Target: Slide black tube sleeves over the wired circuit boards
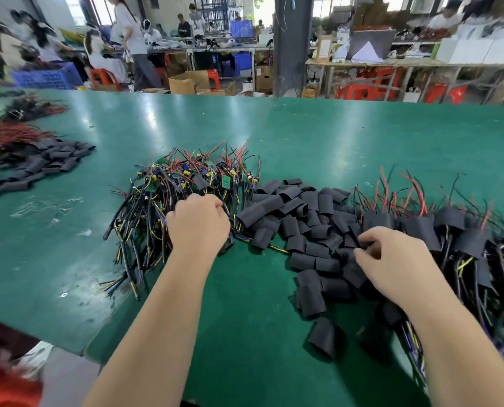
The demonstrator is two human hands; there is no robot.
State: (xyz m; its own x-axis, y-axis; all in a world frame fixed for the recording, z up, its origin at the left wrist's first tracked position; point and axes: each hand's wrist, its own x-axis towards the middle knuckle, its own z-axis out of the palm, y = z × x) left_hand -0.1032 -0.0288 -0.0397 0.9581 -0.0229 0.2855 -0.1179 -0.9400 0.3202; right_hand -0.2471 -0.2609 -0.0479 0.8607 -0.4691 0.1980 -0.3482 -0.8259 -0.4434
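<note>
A heap of wired circuit boards (186, 183) with green boards and red, black and yellow wires lies on the green table (274, 130). My left hand (198, 224) is curled on the heap's right edge, gripping wires. To its right spreads a pile of loose black tube sleeves (303, 224). My right hand (391, 259) pinches a black sleeve at that pile's right side. Further right lies a heap of sleeved boards (465, 239) with wires sticking up.
Another pile of black sleeves (54, 160) and red wire bundles (16, 133) lie at the table's far left. The near table edge (68, 348) runs at lower left. Beyond the far edge, people sit and stand among crates, boxes and benches.
</note>
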